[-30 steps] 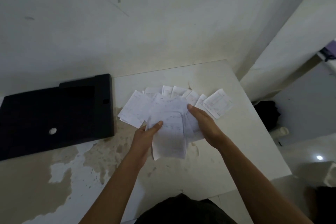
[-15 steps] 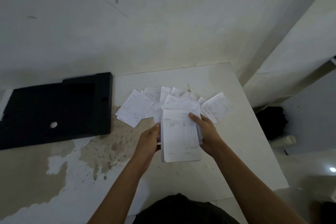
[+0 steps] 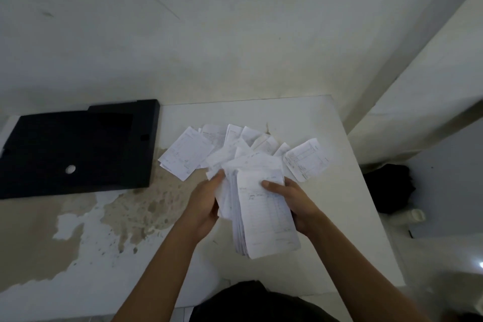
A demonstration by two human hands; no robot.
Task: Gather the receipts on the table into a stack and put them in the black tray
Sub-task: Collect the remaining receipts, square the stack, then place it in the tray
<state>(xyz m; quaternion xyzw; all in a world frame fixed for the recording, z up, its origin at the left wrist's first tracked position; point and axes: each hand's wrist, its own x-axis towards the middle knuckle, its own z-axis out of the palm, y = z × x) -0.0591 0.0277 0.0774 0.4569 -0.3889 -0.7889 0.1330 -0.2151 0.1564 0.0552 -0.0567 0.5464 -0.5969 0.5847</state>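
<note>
A bundle of white printed receipts (image 3: 266, 219) is held just above the table (image 3: 352, 217) between both hands. My left hand (image 3: 205, 204) grips its left edge and my right hand (image 3: 295, 200) clasps its right side, thumb across the top sheet. Several loose receipts (image 3: 187, 153) still lie fanned out on the table behind the bundle, one off to the right (image 3: 305, 159). The black tray (image 3: 78, 146) rests at the far left of the table, holding no paper, with a small round hole in its floor.
The tabletop has a worn, stained brown patch (image 3: 136, 206) in front of the tray. A pale wall stands right behind the table. A dark bag (image 3: 389, 185) and a white bottle (image 3: 415, 215) sit on the floor past the table's right edge.
Both hands have pulled several receipts from the fan into one bundle and drawn it towards me. The spread on the table is thinner in the middle.
</note>
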